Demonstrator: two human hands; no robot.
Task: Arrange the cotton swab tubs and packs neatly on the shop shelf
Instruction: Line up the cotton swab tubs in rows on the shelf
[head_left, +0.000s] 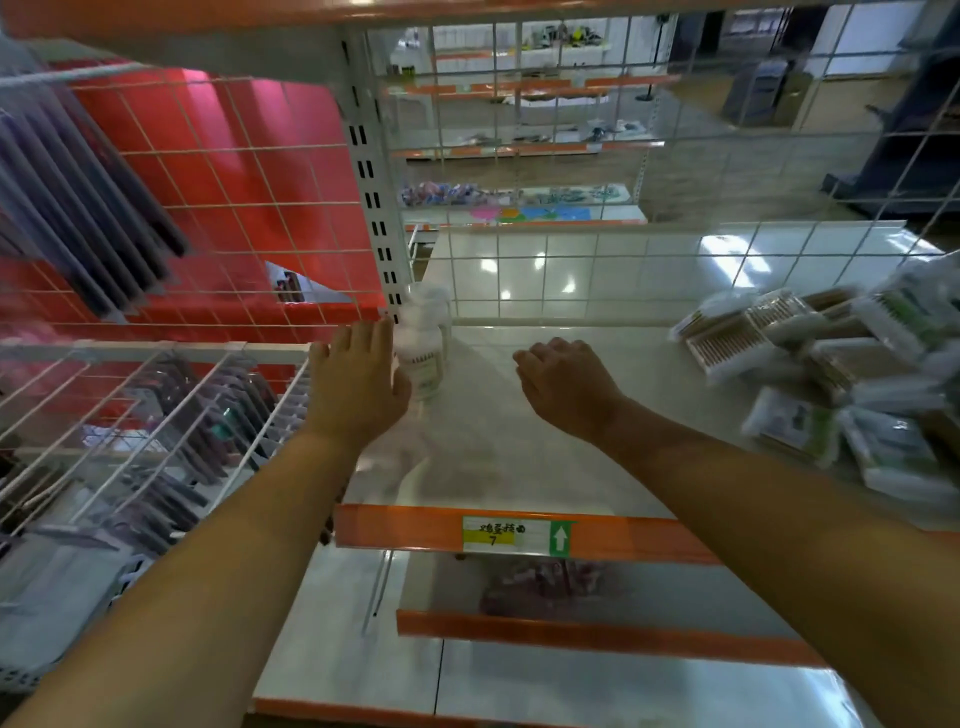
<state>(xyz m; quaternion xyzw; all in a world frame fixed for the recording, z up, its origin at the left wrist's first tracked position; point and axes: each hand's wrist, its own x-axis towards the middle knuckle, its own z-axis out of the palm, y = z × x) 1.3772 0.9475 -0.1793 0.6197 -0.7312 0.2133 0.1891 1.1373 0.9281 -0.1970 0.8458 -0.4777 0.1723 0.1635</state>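
Shelf (545, 415), back-left corner: tub (423, 345) upright against wire grid (519, 270). Packs (831, 374) heaped right, apt to slide if nudged. Left hand (358, 379) flat against tub, ungrasped; may tip it. Right hand (566, 384) loosely curled, empty.

You are standing in a shop: tiered white shelves (545, 415) edged in orange carry a handwritten price label (517, 535), wire mesh (571, 182) backs them, and more stocked display racks (524, 150) line the aisle beyond.
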